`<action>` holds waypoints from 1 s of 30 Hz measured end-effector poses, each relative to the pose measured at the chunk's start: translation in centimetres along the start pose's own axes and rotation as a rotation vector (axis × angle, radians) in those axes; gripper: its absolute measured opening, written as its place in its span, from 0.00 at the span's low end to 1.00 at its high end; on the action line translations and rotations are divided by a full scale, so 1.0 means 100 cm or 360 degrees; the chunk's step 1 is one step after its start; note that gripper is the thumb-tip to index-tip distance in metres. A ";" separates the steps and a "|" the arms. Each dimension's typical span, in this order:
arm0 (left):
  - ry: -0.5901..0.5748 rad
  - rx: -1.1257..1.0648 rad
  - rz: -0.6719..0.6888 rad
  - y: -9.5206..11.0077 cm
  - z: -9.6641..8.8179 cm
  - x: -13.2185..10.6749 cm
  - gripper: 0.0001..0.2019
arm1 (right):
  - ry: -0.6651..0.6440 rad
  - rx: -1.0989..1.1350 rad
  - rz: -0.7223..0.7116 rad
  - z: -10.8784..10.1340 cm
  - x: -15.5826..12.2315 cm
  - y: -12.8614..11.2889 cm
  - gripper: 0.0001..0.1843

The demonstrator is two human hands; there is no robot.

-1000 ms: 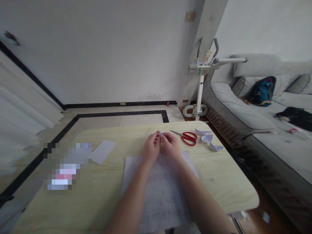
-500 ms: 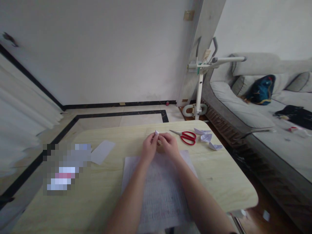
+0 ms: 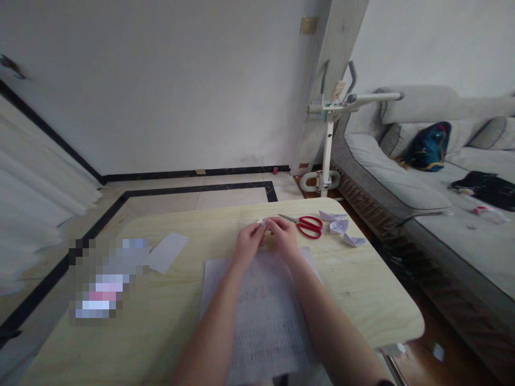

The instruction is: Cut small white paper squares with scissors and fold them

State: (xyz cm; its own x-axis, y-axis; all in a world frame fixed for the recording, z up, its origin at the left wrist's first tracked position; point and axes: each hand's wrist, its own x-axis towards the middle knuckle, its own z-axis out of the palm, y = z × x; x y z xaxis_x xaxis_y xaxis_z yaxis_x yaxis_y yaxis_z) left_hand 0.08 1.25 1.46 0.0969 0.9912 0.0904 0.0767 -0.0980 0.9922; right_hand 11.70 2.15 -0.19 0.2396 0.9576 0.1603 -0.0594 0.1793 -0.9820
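Between my fingertips is a small piece of folded white paper (image 3: 263, 220), mostly hidden by the fingers. My left hand (image 3: 248, 240) is closed on its left side, thumb and fingers pinched together. My right hand (image 3: 284, 234) pinches the same piece from the right. Both hands hover over the far middle of the table, just beyond a large printed sheet (image 3: 267, 316) that lies under my forearms. Just right of my right hand lie red-handled scissors (image 3: 309, 226), blades pointing left. Several folded white paper pieces (image 3: 338, 227) rest beyond the scissors.
A blank white paper (image 3: 169, 252) lies on the left of the wooden table (image 3: 177, 321), beside a pixelated patch. A grey sofa (image 3: 462, 236) with a blue bag (image 3: 430, 146) stands to the right. White exercise equipment (image 3: 328, 145) stands behind the table's far right corner.
The folded paper's tip, upright before, is now lower and more covered by my fingers. My right hand has shifted slightly right and its fingers have moved over the paper.
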 end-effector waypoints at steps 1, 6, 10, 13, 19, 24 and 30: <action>-0.0009 -0.0013 -0.0009 0.000 0.000 0.000 0.18 | 0.0006 0.0002 0.0000 -0.001 0.001 0.001 0.10; -0.0007 -0.0084 -0.0101 0.000 0.001 -0.001 0.17 | 0.0053 0.0001 0.0008 -0.002 0.002 0.002 0.10; 0.0022 -0.0069 -0.0060 -0.003 0.000 0.001 0.16 | 0.0042 -0.0018 0.0029 -0.001 0.001 -0.001 0.10; 0.0030 -0.0060 -0.0032 -0.003 -0.001 0.002 0.17 | 0.0003 -0.0014 0.0019 0.000 0.000 -0.002 0.11; 0.0058 -0.0088 -0.0039 0.000 -0.001 0.002 0.16 | -0.0027 -0.0022 -0.0008 0.000 -0.001 -0.002 0.11; 0.0129 -0.0147 -0.0065 -0.002 -0.001 0.002 0.14 | 0.0002 0.0081 0.0033 -0.001 0.000 0.001 0.12; 0.0195 -0.0114 -0.0043 -0.005 -0.003 0.004 0.12 | -0.0002 0.0112 0.0065 0.000 0.001 0.002 0.13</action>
State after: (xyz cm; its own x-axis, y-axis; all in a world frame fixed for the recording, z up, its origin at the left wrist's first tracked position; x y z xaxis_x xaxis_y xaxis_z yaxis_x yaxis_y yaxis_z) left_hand -0.19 1.67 0.97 -0.0263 0.9973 0.0688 0.0060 -0.0687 0.9976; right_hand 11.73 2.23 -0.37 0.2343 0.9646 0.1207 -0.1367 0.1556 -0.9783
